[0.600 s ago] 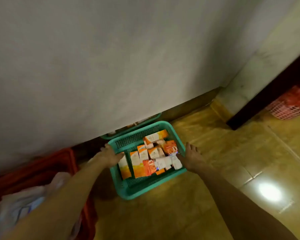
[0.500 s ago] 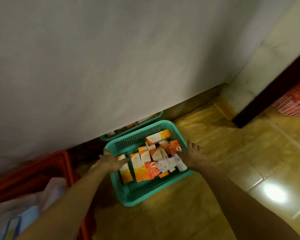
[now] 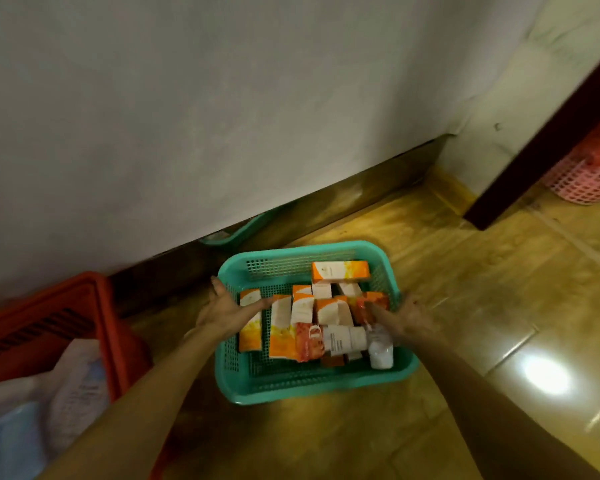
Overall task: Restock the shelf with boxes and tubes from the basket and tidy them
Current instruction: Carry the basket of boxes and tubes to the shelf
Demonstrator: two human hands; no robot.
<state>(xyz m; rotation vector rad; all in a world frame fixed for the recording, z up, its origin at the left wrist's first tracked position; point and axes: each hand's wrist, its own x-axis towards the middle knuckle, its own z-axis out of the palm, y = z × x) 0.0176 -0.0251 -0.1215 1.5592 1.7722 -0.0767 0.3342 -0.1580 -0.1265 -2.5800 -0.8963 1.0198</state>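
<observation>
Basket (image 3: 312, 382) of teal plastic is our landmark: it sits on the tiled floor (image 3: 465, 306) just out from the foot of the pale wall (image 3: 222, 116), and everything else we place against it. We judge it rests low like this because the stock has yet to be carried to a shelf, and no shelf shows in this view.

Inside the basket lie the orange-and-white boxes (image 3: 302, 313), most leaning in a loose row across the middle, one lying flat against the far wall. Along the near side lie a white tube (image 3: 343, 339) on its side and a white bottle (image 3: 381, 351) toward the right corner. They are jumbled, so none has been taken out yet by our reading.

Our left hand (image 3: 227, 311) sits at the basket's left rim, palm down, with the thumb stretched inward over the nearest box. Our right hand (image 3: 407, 317) meets the right rim, with the thumb reaching in over the rim toward the boxes. Each grip appears closed over its rim, thumb inside and fingers outside, though the fingers are partly hidden. Both forearms run straight out from us, slightly converging on the basket. We take this as a two-handed hold for lifting or sliding the load.

Left of the basket stands a red crate (image 3: 66, 323); behind it, a second teal basket (image 3: 236, 233) peeks from under the wall's edge; far to the right is a pink basket (image 3: 589, 181).
</observation>
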